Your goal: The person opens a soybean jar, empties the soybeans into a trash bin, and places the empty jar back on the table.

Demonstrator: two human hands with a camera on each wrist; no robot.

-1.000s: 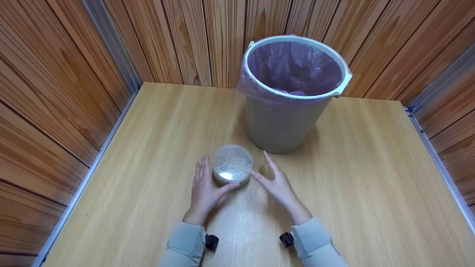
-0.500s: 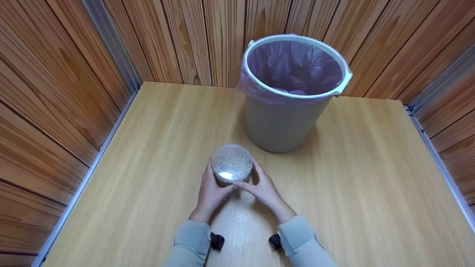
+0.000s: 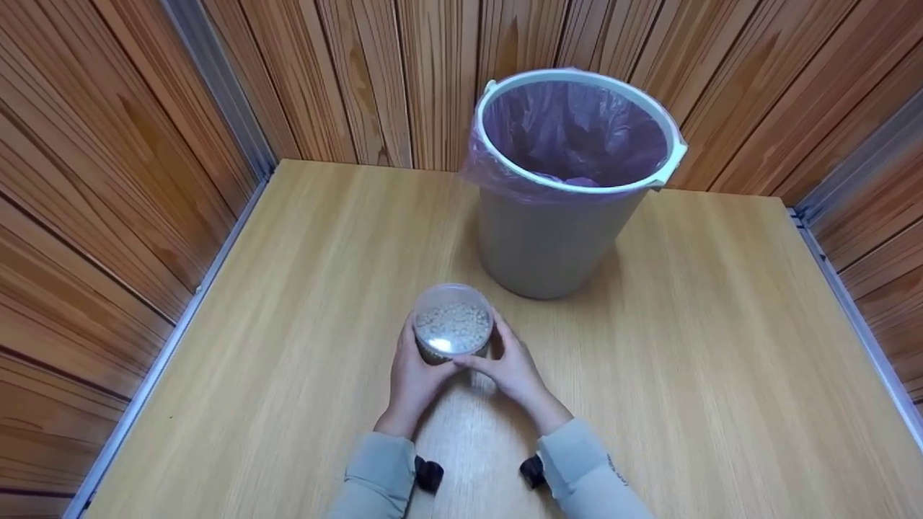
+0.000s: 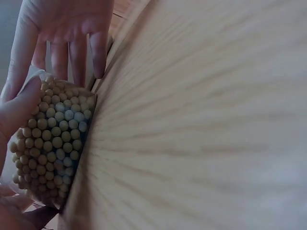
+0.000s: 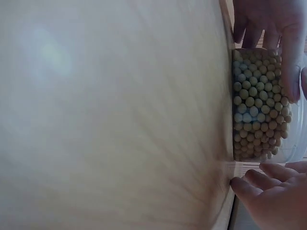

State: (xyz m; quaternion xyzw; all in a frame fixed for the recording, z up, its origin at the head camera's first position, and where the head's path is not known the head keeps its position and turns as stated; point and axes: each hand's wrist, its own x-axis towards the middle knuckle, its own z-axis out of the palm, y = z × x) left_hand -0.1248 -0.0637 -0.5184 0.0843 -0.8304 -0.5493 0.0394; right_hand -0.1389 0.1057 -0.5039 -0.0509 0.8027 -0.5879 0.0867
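Observation:
A clear round plastic jar stands on the table, part filled with round beige beans that look like soybeans. A bright glare lies across its top, so I cannot tell whether it is lidded. My left hand holds its left side, fingers along the wall and thumb across the near side. From the right, my right hand curves round it, its thumb meeting the left one at the front. In the left wrist view, the beans show through the wall, with the right hand's fingers beyond.
A grey bin with a pale rim and purple liner bag stands behind and right of the jar. Wood-panelled walls enclose the table at the back and sides, with metal strips along the side edges.
My right hand has come in leftward from beside the jar to its right wall, its thumb reaching the left thumb. The left hand has closed in slightly. The jar has hardly shifted.

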